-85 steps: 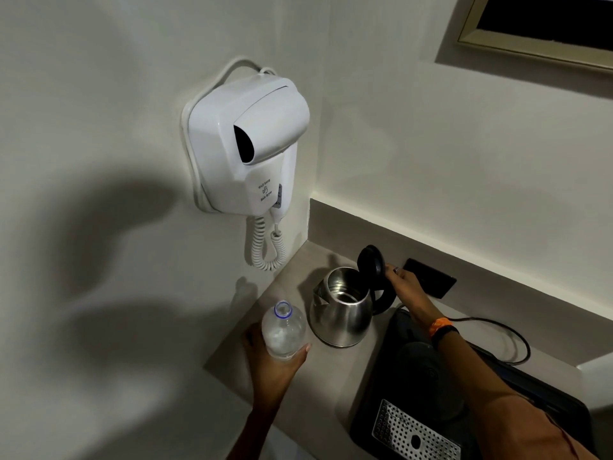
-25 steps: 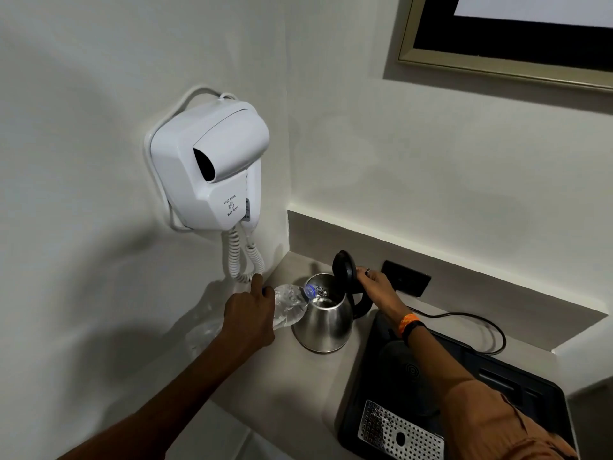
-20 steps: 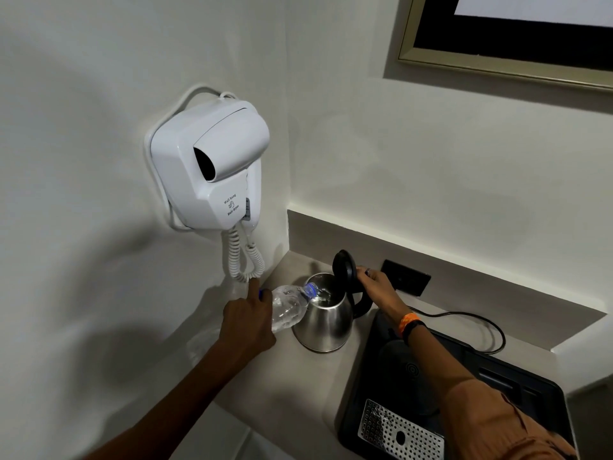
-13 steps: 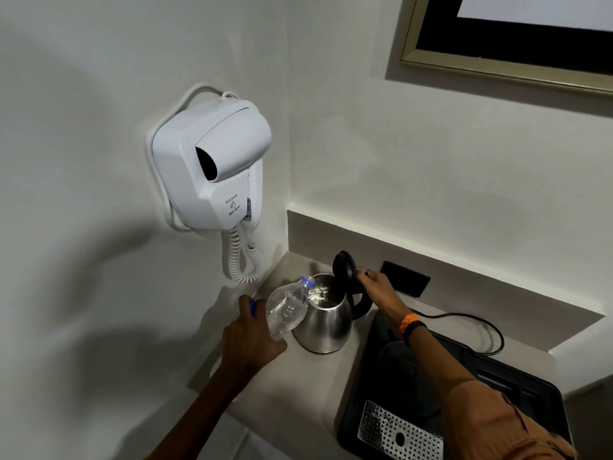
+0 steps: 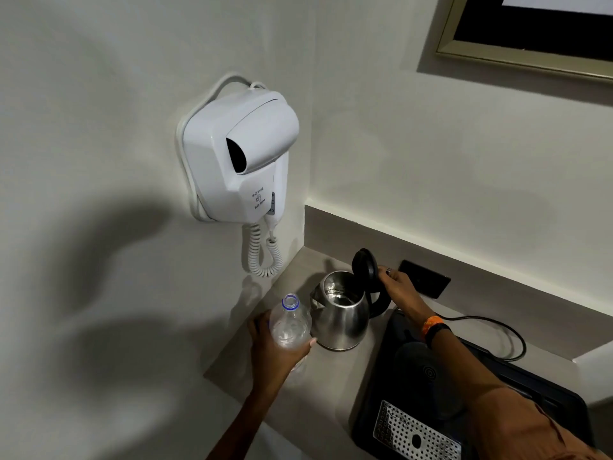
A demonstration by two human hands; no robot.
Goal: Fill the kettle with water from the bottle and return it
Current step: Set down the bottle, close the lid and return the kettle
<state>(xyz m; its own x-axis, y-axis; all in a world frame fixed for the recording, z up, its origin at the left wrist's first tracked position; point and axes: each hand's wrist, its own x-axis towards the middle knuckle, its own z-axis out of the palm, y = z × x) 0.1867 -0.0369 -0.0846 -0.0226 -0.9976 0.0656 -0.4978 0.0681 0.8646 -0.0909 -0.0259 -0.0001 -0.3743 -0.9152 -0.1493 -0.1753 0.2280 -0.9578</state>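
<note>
The steel kettle (image 5: 341, 313) stands on the grey counter (image 5: 331, 386) in the corner, off its base, with its black lid (image 5: 365, 267) tipped up and open so the inside shows. The right hand (image 5: 399, 287) is curled around the kettle's black handle behind the lid, a ring on one finger and an orange band (image 5: 429, 325) at the wrist. Just left of the kettle, touching or nearly touching its side, the clear plastic bottle (image 5: 290, 322) is held upright and uncapped, a blue ring at its neck; the left hand (image 5: 277, 351) is wrapped around its lower part, fingers closed on it. Whether the bottle's bottom rests on the counter cannot be told. To the right of the kettle lies a black tray (image 5: 547, 403) with a perforated metal grille (image 5: 416, 433), and a black cable (image 5: 497, 330) runs behind it. Above and left of the kettle a white hair dryer (image 5: 238, 157) hangs on the wall, its coiled cord (image 5: 262, 254) dangling down.
</note>
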